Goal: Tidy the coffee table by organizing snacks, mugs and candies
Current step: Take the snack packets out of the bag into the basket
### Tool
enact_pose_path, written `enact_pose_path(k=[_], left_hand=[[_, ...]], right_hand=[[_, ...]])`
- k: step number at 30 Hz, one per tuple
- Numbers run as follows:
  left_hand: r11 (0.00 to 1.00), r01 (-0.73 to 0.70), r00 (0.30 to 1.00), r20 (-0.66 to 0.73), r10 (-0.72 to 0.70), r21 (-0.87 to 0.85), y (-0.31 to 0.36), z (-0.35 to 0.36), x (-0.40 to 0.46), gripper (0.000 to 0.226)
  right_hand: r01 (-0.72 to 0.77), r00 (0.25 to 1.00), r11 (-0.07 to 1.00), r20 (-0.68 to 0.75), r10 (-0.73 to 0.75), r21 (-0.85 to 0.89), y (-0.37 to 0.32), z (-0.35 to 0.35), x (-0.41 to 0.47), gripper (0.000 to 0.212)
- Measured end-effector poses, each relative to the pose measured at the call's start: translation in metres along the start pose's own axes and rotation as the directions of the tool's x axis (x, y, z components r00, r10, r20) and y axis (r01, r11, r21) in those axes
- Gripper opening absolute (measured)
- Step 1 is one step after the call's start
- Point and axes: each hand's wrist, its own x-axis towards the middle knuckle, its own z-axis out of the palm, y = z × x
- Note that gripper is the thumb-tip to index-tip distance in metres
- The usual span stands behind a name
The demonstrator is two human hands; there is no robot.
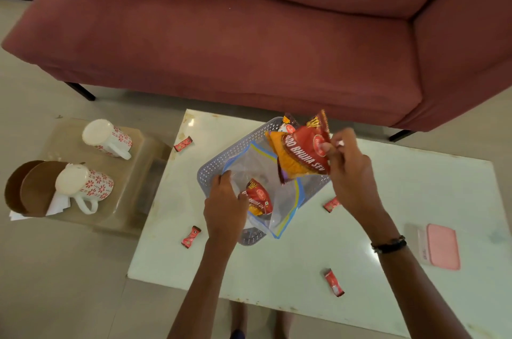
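Observation:
My right hand point(347, 169) grips a red and orange snack packet point(302, 153) by its edge, above a grey perforated basket point(235, 150) on the white coffee table point(401, 194). My left hand point(224, 205) holds open a clear zip bag point(279, 200) lying in the basket, with another red snack packet point(256, 197) inside the bag. More packets point(288, 124) poke up at the basket's far end. Several red wrapped candies lie loose on the table: one point(182, 143) far left, one point(191, 236) near left, one point(331, 204) by my right wrist, one point(333, 282) near the front.
Two flower-patterned mugs point(108, 137) point(83, 186) lie on a low side table point(133, 200) at the left, beside brown round coasters point(30, 189) and napkins. A pink rectangular lid point(442, 247) rests at the table's right. A red sofa point(249, 33) stands behind.

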Motion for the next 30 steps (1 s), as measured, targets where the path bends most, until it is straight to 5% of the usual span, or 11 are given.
enact_pose_path(k=[5, 11, 17, 30], left_hand=[[0.999, 0.035, 0.999, 0.0, -0.035, 0.002, 0.0, -0.001, -0.001, 0.048], [0.999, 0.037, 0.999, -0.014, -0.037, -0.027, -0.005, 0.006, -0.004, 0.049], [0.998, 0.032, 0.999, -0.03, -0.034, -0.053, -0.007, 0.01, -0.005, 0.05], [0.988, 0.03, 0.997, 0.078, -0.019, -0.153, -0.005, 0.004, 0.005, 0.058]], right_hand=[[0.068, 0.968, 0.991, -0.234, -0.094, -0.116, 0.018, -0.023, 0.034, 0.013], [-0.051, 0.998, 0.962, 0.014, 0.057, -0.268, 0.074, 0.018, 0.056, 0.018], [-0.146, 0.944, 0.897, 0.214, 0.253, -0.417, 0.121, 0.071, 0.063, 0.031], [-0.386, 0.901, 0.877, 0.086, 0.424, -0.285, 0.157, 0.087, 0.066, 0.033]])
